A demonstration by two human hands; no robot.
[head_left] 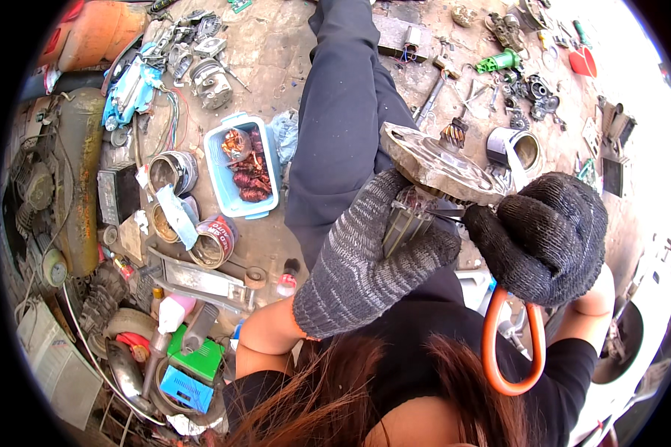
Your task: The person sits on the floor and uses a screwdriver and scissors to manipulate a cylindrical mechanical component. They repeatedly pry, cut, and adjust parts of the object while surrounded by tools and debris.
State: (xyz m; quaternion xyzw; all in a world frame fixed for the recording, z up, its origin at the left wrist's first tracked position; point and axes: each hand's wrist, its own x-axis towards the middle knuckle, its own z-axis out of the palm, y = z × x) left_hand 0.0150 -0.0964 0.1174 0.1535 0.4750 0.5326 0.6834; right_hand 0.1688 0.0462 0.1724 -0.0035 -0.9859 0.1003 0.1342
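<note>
My left hand [376, 249], in a grey knit glove, grips a motor part with a ridged metal core [405, 232]. A worn, flat metal end plate [436, 160] sits across its top, tilted. A short toothed shaft [454, 134] sticks up from the plate. My right hand [548, 235], in a dark knit glove, is closed round a tool with an orange loop handle [489, 339] hanging below the fist. The tool's thin dark tip [447, 214] reaches the motor part just under the plate. Most of the tool is hidden by the glove.
At left, a light blue bin [211, 167] holds copper wire coils [252, 182]. Open tins [173, 173] and scrap parts crowd that side. Beyond my right hand are a white tin [525, 153], a hammer [432, 93], loose gears and a green tool housing [498, 61]. My leg [343, 134] stretches ahead.
</note>
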